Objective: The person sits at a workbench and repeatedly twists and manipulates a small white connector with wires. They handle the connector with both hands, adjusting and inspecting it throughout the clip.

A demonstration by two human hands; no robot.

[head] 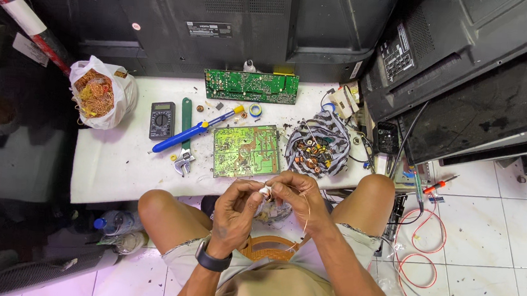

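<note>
While both hands (272, 196) pinch a small white part, copper wire fills the plastic bag (100, 92).

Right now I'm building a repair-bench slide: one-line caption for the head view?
Both hands, left hand and right hand, pinch a small white part trailing thin copper wire above a green circuit board.

Glossy green circuit board (246, 151) on matt white table (115, 167); shiny copper wire (305, 218).

Green circuit board (246, 150), blue desoldering pump (190, 133), white table (116, 160), copper wire (305, 218)
</note>
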